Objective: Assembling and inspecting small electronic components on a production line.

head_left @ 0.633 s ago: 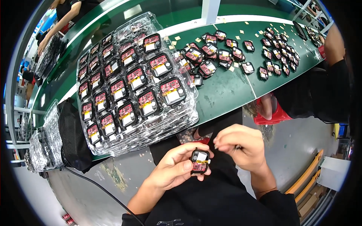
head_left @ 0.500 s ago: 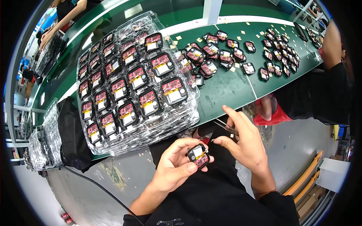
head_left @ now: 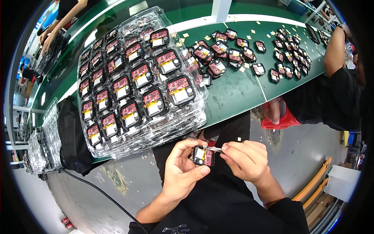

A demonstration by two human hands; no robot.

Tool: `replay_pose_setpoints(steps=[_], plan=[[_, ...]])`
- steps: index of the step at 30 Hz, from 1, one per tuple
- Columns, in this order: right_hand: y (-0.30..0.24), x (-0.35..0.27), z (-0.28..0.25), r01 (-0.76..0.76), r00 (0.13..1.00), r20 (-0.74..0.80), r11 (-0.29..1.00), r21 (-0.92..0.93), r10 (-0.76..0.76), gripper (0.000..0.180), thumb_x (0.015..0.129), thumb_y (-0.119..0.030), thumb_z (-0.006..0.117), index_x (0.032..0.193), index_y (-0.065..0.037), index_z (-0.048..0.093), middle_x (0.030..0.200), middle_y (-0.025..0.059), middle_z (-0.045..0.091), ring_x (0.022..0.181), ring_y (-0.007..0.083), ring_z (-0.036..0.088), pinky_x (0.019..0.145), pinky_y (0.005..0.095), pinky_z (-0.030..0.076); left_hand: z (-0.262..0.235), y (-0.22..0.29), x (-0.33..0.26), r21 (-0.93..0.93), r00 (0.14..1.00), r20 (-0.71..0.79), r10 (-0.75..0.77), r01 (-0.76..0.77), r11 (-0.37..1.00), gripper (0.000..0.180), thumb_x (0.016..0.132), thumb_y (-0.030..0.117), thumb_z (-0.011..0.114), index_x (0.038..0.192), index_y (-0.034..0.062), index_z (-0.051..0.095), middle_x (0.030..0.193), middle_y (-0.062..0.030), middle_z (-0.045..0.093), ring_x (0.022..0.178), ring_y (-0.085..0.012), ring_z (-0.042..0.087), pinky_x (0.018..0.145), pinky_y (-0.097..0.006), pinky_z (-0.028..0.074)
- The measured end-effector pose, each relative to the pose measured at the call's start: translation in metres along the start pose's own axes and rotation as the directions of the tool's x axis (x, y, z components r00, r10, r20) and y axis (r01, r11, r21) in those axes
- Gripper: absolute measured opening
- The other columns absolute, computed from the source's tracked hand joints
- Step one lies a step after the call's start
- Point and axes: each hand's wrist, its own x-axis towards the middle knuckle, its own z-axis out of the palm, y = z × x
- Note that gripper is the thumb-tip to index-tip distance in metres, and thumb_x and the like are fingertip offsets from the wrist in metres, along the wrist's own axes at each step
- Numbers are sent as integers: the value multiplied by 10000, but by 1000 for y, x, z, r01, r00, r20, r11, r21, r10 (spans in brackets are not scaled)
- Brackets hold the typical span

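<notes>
The left hand is pinching a small black module by its edges; the right hand is pressing tweezers against it. It looks light, rigid, fragile: edges are safest.

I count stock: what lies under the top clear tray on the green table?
Under the top clear tray more clear trays are stacked. Their contents are covered by its red boards.
</notes>
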Motion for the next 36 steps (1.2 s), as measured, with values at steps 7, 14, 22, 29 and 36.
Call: replay_pose_setpoints(steps=[7, 14, 22, 29, 36], plan=[[2, -6, 6, 56, 998, -37, 997, -44, -58, 247, 744, -62, 863, 963, -15, 757, 876, 74, 740, 578, 155, 610, 507, 270, 457, -2, -3, 0, -5, 1000, 1, -17, 17, 1000, 629, 839, 14, 850, 1360, 52, 501, 1350, -164, 557, 1239, -310, 632, 966, -430, 585], [-2, -1, 5, -87, 996, -5, 989, 121, 88, 201, 770, -32, 844, 944, -8, 748, 856, 99, 738, 619, 204, 672, 535, 304, 512, -3, -4, 1, -3, 1000, 12, 1, -1, 1000, 621, 837, 0, 848, 1352, 53, 506, 1348, -165, 557, 1253, -323, 630, 967, -432, 587], [1, -2, 6, -234, 972, 93, 931, 280, 216, 160, 812, -17, 817, 951, -5, 739, 836, 119, 740, 708, 266, 735, 605, 334, 575, -8, -5, -1, 23, 996, 72, 55, -56, 998, 589, 838, -116, 805, 1339, 26, 530, 1401, -169, 543, 1310, -309, 597, 1033, -377, 550], [0, -4, 8, -138, 989, 75, 975, 175, 126, 193, 791, -17, 826, 958, -5, 731, 829, 108, 729, 665, 244, 712, 582, 330, 557, -8, -3, -4, 96, 996, 42, 75, -79, 992, 601, 832, -119, 812, 1354, 15, 545, 1425, -173, 531, 1240, -235, 606, 994, -331, 555], [0, -12, 16, 4, 1000, 10, 999, -37, -3, 232, 771, -55, 839, 976, -14, 740, 849, 77, 728, 598, 180, 639, 528, 299, 483, -6, 0, -5, 76, 999, -25, 35, -33, 997, 581, 830, -138, 803, 1339, -4, 557, 1445, -196, 528, 1208, -229, 629, 965, -316, 577]])
